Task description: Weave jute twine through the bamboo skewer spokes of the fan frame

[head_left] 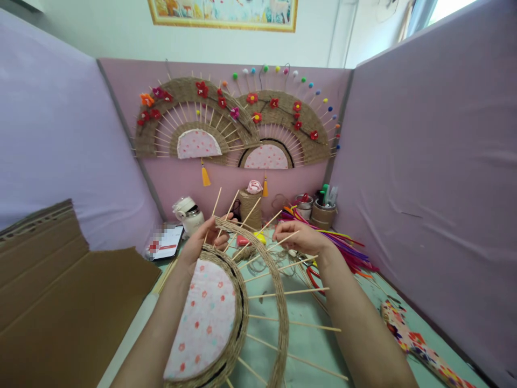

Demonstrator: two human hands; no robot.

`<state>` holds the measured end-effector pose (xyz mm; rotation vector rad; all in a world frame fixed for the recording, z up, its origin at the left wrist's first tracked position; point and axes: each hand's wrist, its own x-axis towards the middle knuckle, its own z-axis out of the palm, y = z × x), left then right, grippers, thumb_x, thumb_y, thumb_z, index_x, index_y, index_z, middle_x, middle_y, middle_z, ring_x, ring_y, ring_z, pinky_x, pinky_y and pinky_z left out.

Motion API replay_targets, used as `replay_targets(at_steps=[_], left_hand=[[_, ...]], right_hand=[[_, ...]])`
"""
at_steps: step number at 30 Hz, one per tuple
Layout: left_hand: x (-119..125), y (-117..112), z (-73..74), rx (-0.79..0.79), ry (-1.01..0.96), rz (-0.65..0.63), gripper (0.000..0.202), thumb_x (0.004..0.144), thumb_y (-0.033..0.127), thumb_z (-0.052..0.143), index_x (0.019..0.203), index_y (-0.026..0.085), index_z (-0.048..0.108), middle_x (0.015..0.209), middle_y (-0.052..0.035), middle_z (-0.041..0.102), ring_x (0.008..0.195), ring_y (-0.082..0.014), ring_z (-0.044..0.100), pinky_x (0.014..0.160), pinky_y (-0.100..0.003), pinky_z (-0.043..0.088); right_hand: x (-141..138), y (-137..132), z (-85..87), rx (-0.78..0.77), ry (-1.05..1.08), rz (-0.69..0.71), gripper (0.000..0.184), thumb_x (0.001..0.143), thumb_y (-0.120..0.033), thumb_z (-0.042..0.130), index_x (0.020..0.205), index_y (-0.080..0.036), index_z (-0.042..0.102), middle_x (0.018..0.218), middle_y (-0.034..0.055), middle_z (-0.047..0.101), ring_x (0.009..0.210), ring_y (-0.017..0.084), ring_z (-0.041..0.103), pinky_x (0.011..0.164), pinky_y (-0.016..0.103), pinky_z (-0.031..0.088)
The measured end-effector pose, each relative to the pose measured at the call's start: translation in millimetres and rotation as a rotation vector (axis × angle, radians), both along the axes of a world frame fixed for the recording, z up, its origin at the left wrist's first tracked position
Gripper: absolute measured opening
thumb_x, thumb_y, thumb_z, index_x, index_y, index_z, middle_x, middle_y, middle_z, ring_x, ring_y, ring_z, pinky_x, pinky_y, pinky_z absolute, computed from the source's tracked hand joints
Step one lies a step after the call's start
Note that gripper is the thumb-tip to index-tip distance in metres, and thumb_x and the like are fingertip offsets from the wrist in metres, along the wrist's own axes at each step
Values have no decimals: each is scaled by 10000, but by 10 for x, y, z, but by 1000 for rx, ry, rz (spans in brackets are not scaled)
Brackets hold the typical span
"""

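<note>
A half-round fan frame (278, 302) lies in front of me, with a pink flowered fabric centre (205, 318), a jute-wrapped inner band and an outer jute arc threaded over several thin wooden sticks. My left hand (205, 240) grips the top of the frame where the jute arc crosses the sticks, fingers closed. My right hand (297, 237) is closed in a pinch on a jute string near the sticks at the frame's upper right.
Two finished jute fans (194, 116) (283, 121) with felt flowers hang on the back wall. A jute spool (250, 207), jar (189, 215), tins of pens (323, 210), pipe cleaners (347, 248), a phone (167, 242), cardboard (68, 302) and patterned scissors (420, 345) lie around.
</note>
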<state>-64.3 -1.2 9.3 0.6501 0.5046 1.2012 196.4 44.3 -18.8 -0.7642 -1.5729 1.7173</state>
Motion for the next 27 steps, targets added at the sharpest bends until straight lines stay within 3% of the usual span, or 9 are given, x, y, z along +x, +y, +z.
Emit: replay_targets(at_steps=[10,19,24,27], left_hand=[[-53,-71,84,31,-27,48,397,928,284,418,1257,128,574,1016,-175,688,419,-38,405,378,-159,376],[-63,-47,65,59,-4,84,389,923,271,421,1257,138,570,1082,-184,672,422,-37,407,377,-167,375],[-39,-45,53,39,79,136,436,877,283,485,1283,138,554,1051,-172,687,600,-141,615,558,-273,528],[-36,-36,38,30,123,152,457,876,284,482,1305,138,534,1031,-162,698,756,-211,676,697,-343,552]], right_hand=[[-24,-9,-9,56,-52,50,276,628,-342,763,753,-130,638,537,-45,489,453,38,349,436,195,193],[9,32,-65,105,-91,81,278,675,-361,745,815,-139,656,581,-37,517,475,44,379,439,194,215],[12,10,-34,117,-95,88,289,672,-380,745,806,-139,659,561,-38,517,484,55,374,452,203,210],[17,9,-24,127,-111,80,298,661,-382,751,802,-134,665,571,-35,525,491,57,374,457,206,206]])
